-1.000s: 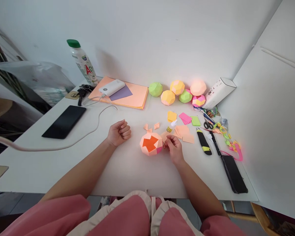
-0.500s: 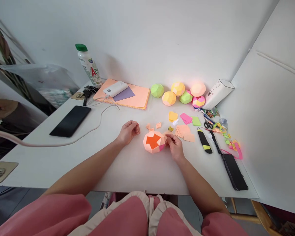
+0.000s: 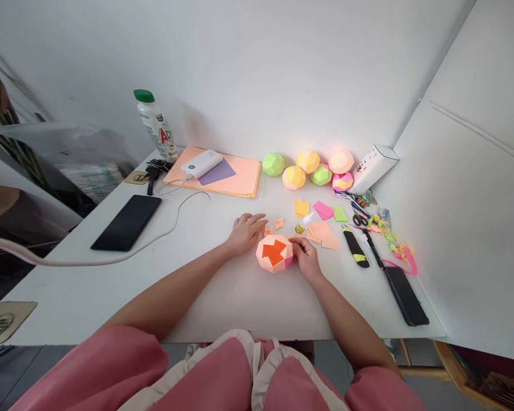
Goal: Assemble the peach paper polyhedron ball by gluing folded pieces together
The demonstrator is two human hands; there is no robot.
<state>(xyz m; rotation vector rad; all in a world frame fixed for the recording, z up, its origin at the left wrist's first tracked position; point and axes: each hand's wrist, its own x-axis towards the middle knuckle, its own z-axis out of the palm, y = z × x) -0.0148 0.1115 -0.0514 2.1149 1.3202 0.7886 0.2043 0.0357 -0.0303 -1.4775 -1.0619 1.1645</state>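
Observation:
A peach faceted paper ball sits on the white table, with gaps in its top that show an orange inside and one pink facet low on its right. My right hand is closed at the ball's right edge, thumb and forefinger pinching its side. My left hand is just left of the ball, fingers stretched out and partly spread above small folded peach paper pieces. Its fingertips are close to those pieces; whether they touch is unclear. Another folded piece lies just behind the ball.
Finished paper balls stand along the wall. Behind my right hand are peach paper squares, a small glue bottle and coloured squares. A utility knife, scissors and a black phone lie farther out. A white cable crosses the left side.
My left hand has moved right and forward, its curled fingers now stretched out over the folded pieces. My right hand stays at the ball's edge. The camera view has shifted slightly.

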